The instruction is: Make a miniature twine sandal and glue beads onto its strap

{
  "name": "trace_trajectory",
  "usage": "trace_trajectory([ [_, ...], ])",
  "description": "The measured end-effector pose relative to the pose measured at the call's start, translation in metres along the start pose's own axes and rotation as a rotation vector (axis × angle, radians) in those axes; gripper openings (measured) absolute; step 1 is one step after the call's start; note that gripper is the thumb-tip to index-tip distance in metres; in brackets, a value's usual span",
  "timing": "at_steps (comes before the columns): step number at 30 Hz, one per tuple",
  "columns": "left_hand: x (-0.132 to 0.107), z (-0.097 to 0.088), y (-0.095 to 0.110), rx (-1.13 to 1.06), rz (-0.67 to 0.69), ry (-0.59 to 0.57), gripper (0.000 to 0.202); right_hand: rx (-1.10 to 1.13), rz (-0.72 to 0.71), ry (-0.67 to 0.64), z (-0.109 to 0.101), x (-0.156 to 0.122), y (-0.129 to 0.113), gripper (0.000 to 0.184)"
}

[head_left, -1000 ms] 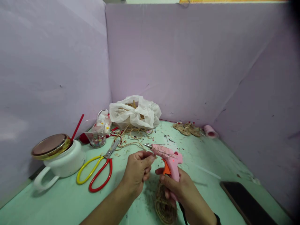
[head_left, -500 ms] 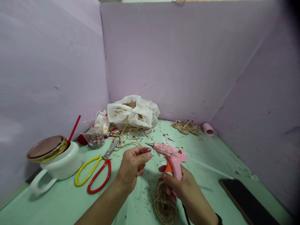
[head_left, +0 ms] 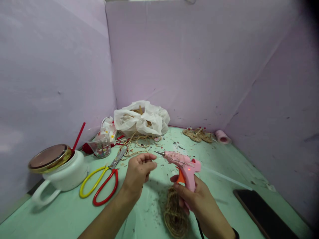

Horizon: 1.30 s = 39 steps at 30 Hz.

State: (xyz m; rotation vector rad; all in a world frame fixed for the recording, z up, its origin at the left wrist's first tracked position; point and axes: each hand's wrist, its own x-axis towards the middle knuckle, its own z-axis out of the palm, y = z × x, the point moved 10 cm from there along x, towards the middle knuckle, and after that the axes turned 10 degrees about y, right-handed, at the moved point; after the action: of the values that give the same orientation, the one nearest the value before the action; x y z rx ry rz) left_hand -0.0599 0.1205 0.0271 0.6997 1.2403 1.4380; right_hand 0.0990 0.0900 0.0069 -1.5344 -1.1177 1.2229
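My right hand point(head_left: 196, 202) is wrapped round the handle of a pink hot glue gun point(head_left: 180, 161) with an orange trigger. The gun's metal nozzle points left, and a small light glows on its body. Close to the nozzle tip is my left hand point(head_left: 138, 171), its thumb and forefinger a little apart and nothing visible between them. The other left fingers are curled. Below the gun lies a flat coil of brown jute rope point(head_left: 175, 215), shaped like a sole, partly covered by my right fingers; whether they touch it I cannot tell.
Scissors point(head_left: 113, 169) with yellow and red handles lie left, beside a lidded white mug point(head_left: 67, 176) and a plastic cup of beads point(head_left: 102, 149). Behind are a white plastic bag point(head_left: 149, 119), small rope sandals point(head_left: 198, 135) and a pink spool point(head_left: 222, 137). A phone point(head_left: 261, 212) lies right.
My left hand has drawn slightly left, away from the nozzle, and its thumb and forefinger have parted. The glue gun has shifted slightly right in my right hand.
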Motion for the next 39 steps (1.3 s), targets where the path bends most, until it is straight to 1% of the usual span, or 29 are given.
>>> trace_trajectory([
  [2, -0.008, 0.009, 0.007, 0.067, 0.067, -0.062, 0.026, -0.018, -0.006, 0.000, 0.001, 0.001, 0.001, 0.025],
  [3, -0.011, 0.010, 0.009, 0.091, 0.101, -0.058, 0.027, -0.020, -0.008, -0.002, 0.002, 0.001, 0.001, 0.025],
  [6, -0.011, 0.005, 0.010, 0.098, 0.152, 0.020, 0.024, -0.026, 0.000, -0.003, 0.004, -0.001, 0.002, 0.025],
  [9, -0.008, 0.002, 0.007, 0.053, 0.148, 0.059, 0.018, -0.036, 0.018, 0.014, 0.004, -0.004, 0.003, 0.026],
  [12, -0.006, -0.002, 0.006, 0.014, 0.140, 0.088, 0.012, -0.033, 0.010, -0.006, 0.007, -0.006, 0.001, 0.024],
  [14, -0.002, -0.006, 0.004, 0.002, 0.119, 0.121, 0.009, -0.020, 0.005, -0.019, 0.007, -0.006, -0.001, 0.023],
  [17, 0.008, -0.022, -0.001, 0.010, 0.070, 0.226, 0.007, 0.002, 0.001, -0.002, 0.002, -0.004, -0.001, 0.024],
  [19, 0.016, -0.032, -0.002, 0.026, 0.048, 0.280, 0.009, 0.006, 0.001, 0.013, -0.002, -0.002, -0.001, 0.026],
  [20, 0.019, -0.034, -0.002, 0.039, 0.040, 0.286, 0.012, 0.005, 0.003, 0.019, -0.004, -0.002, -0.001, 0.026],
  [22, 0.021, -0.033, -0.001, 0.080, 0.018, 0.254, 0.019, 0.008, 0.008, 0.016, -0.005, -0.001, 0.000, 0.027],
  [24, 0.018, -0.024, -0.003, 0.131, -0.011, 0.182, 0.022, 0.012, 0.012, 0.002, -0.003, -0.001, 0.001, 0.028],
  [27, 0.004, 0.001, -0.008, 0.154, -0.051, -0.016, 0.014, 0.017, 0.009, -0.011, -0.001, -0.001, 0.002, 0.028],
  [29, -0.007, 0.016, -0.012, 0.113, -0.081, -0.137, 0.023, 0.009, 0.005, -0.012, 0.001, -0.002, 0.002, 0.027],
  [30, -0.012, 0.021, -0.015, 0.084, -0.099, -0.175, 0.029, 0.005, 0.006, -0.016, 0.002, -0.002, 0.003, 0.026],
  [32, -0.018, 0.027, -0.019, 0.044, -0.128, -0.206, 0.036, -0.005, 0.010, -0.032, 0.006, -0.003, 0.003, 0.023],
  [35, -0.020, 0.030, -0.021, 0.019, -0.126, -0.201, 0.030, -0.017, 0.012, -0.044, 0.011, -0.005, 0.004, 0.019],
  [37, -0.016, 0.027, -0.023, 0.012, -0.128, -0.169, 0.020, -0.030, 0.012, -0.044, 0.012, -0.006, 0.004, 0.018],
  [39, -0.007, 0.016, -0.029, 0.001, -0.173, -0.083, 0.012, -0.031, 0.003, -0.020, 0.007, -0.004, 0.003, 0.019],
])
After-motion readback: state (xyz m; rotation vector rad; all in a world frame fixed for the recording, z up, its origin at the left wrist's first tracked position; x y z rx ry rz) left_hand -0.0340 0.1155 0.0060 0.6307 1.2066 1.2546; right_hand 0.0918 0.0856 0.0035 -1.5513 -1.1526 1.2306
